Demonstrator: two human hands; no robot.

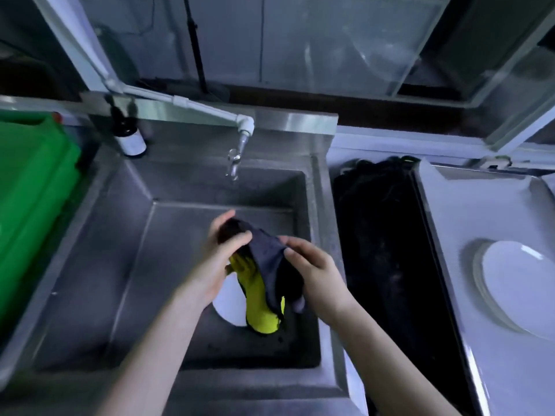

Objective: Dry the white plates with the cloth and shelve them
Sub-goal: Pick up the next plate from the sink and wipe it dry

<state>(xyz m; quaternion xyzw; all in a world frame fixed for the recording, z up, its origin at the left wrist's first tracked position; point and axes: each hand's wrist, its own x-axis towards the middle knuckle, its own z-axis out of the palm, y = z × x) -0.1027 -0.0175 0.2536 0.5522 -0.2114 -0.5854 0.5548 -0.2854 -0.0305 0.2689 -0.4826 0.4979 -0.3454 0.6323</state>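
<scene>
Over the steel sink [126, 235] both hands grip a cloth [264, 283], grey on one side and yellow on the other. My left hand [220, 259] clutches its upper end. My right hand [312, 274] pinches its right edge, and the rest hangs down between them. A white plate [229, 304] lies in the sink under the cloth, mostly hidden by it and by my left hand. A stack of white plates [516, 283] rests on the white surface at the right.
The tap [237, 157] hangs over the sink's back. A dark bottle [129, 136] stands at the back left ledge. A green crate [33, 187] sits left of the sink. A dark gap [384, 250] separates the sink from the right unit, below a glass cabinet [345, 43].
</scene>
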